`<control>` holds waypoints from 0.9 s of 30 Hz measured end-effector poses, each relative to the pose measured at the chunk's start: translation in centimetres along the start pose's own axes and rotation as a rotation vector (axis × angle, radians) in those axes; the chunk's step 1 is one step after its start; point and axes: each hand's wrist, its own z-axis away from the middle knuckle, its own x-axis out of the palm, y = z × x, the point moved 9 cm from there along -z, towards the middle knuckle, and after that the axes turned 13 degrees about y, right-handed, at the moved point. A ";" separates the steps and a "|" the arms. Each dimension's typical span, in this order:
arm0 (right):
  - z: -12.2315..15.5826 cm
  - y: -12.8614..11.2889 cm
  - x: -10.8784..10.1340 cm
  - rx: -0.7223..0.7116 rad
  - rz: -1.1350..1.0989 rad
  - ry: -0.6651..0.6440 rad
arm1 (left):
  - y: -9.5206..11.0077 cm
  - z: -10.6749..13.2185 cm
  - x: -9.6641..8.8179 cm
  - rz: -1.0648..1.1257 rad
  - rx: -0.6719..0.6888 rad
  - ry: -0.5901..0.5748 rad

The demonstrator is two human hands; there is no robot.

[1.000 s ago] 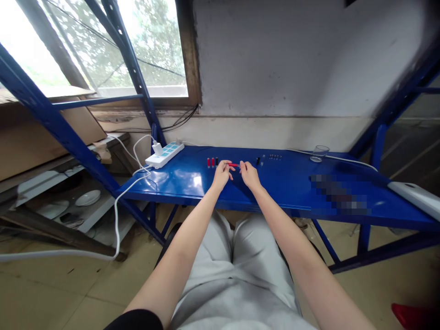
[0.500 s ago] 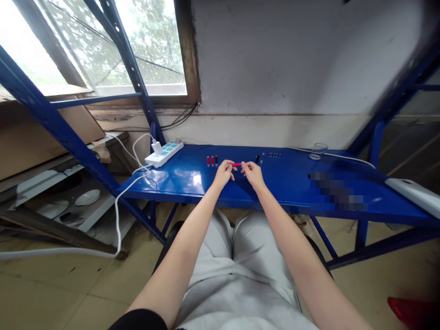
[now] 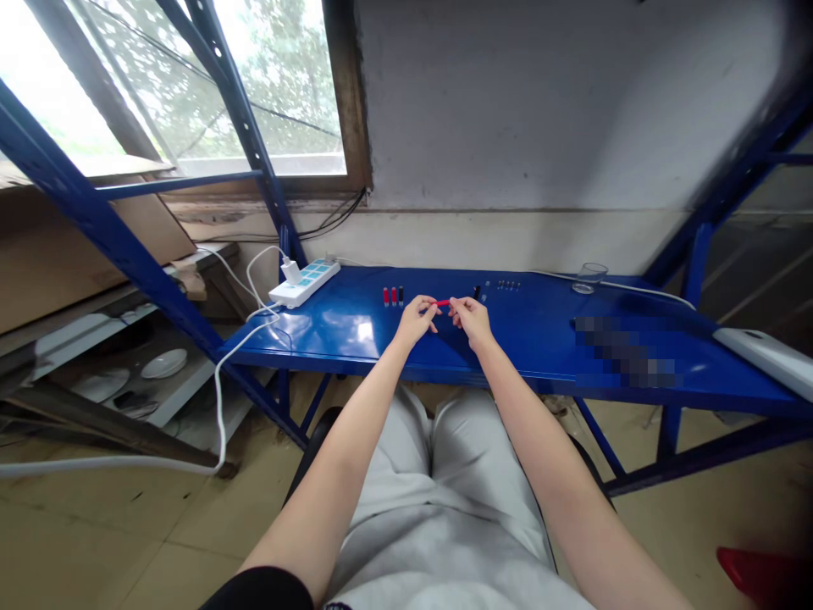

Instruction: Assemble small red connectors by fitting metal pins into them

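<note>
Over the blue metal shelf [image 3: 539, 339], my left hand [image 3: 416, 319] and my right hand [image 3: 471, 318] meet, each pinching one end of a small red cylindrical piece [image 3: 443, 302]. Both hands have their fingers curled closed around it. Just behind the left hand stand three small upright pieces [image 3: 392, 296], two red and one black. Another small black piece [image 3: 476, 293] lies behind the right hand, and a row of tiny dark parts [image 3: 508, 285] sits farther back.
A white power strip [image 3: 303, 283] with a plugged charger and white cable [image 3: 219, 373] lies at the shelf's left end. A glass [image 3: 590, 276] stands at the back right. Blue rack uprights [image 3: 95, 220] flank the shelf. A white object [image 3: 765, 352] rests at far right.
My hands have drawn slightly closer together on the red piece, and the right hand has edged a little to the right. Nothing else on the shelf has moved.
</note>
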 end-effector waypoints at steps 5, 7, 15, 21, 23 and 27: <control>0.1 -0.2 0.1 -0.002 -0.030 -0.010 | -0.4 -0.1 -0.1 -0.033 0.011 0.002; 0.2 -0.4 0.2 -0.015 -0.031 -0.021 | -0.4 -0.1 -0.2 -0.052 0.009 0.011; 0.2 -0.5 0.3 -0.014 -0.024 -0.034 | -0.4 -0.2 -0.8 -0.111 -0.029 0.078; 0.3 -0.7 0.4 -0.025 -0.049 -0.046 | -0.3 -0.2 -1.1 -0.165 -0.025 0.110; 0.4 -0.8 0.5 -0.042 -0.043 -0.051 | -0.3 -0.2 -1.1 -0.174 -0.023 0.114; 0.4 -0.4 0.8 -0.045 -0.004 -0.076 | -0.1 -0.2 -1.0 -0.186 0.001 0.098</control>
